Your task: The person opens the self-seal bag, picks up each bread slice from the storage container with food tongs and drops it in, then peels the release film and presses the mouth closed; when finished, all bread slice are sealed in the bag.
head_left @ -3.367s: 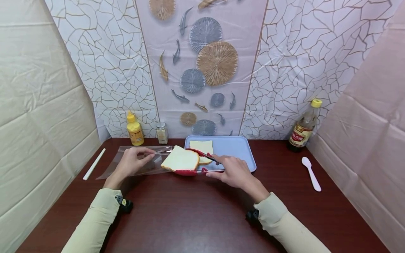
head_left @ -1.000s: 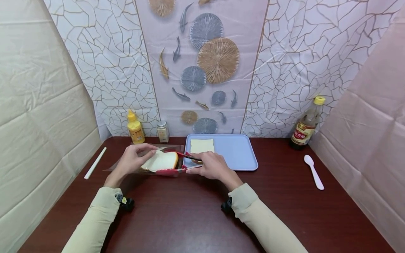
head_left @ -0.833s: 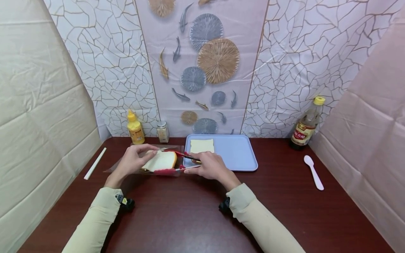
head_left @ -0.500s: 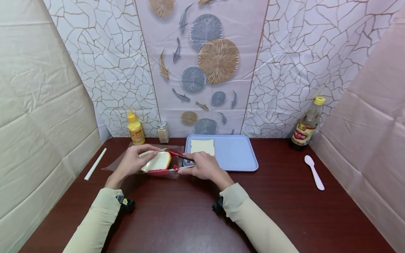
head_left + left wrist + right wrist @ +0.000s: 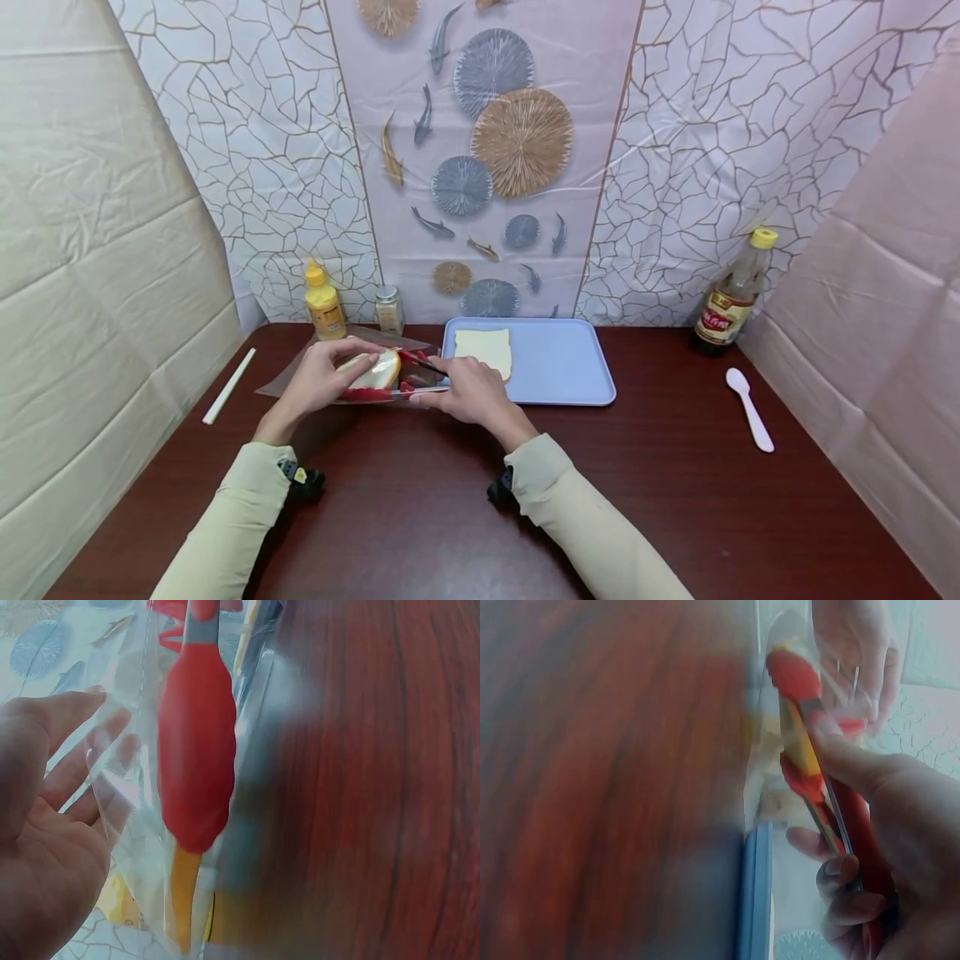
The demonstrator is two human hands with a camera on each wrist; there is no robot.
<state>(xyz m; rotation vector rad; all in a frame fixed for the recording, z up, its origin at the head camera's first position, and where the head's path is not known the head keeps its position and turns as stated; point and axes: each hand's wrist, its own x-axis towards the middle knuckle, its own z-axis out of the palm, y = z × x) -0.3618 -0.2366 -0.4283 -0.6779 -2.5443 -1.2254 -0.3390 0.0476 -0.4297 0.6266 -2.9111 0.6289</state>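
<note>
My left hand (image 5: 318, 375) pinches the mouth edge of a clear plastic bag (image 5: 285, 379) lying at the left of the table. My right hand (image 5: 476, 392) grips a pair of red-tipped tongs (image 5: 372, 395). Between the tong heads is a bread slice (image 5: 384, 371), and clear film covers part of it. In the left wrist view, a red tong head (image 5: 196, 742) and the yellow-brown crust (image 5: 184, 900) show behind the bag's film (image 5: 124, 776). The right wrist view shows my fingers wrapped around the tong handles (image 5: 859, 840). My left hand hides the slice's far end.
A blue tray (image 5: 562, 362) with another bread slice (image 5: 483, 350) stands at back centre. Behind the bag are a yellow squeeze bottle (image 5: 325, 308) and a small jar (image 5: 389, 310). A white stick (image 5: 229, 386) lies left; a white spoon (image 5: 750, 408) and dark sauce bottle (image 5: 726, 308) are right.
My right hand has moved left with the tongs, carrying the bread slice from the tray's left edge into the bag. My left hand has stayed nearly in place on the bag's edge.
</note>
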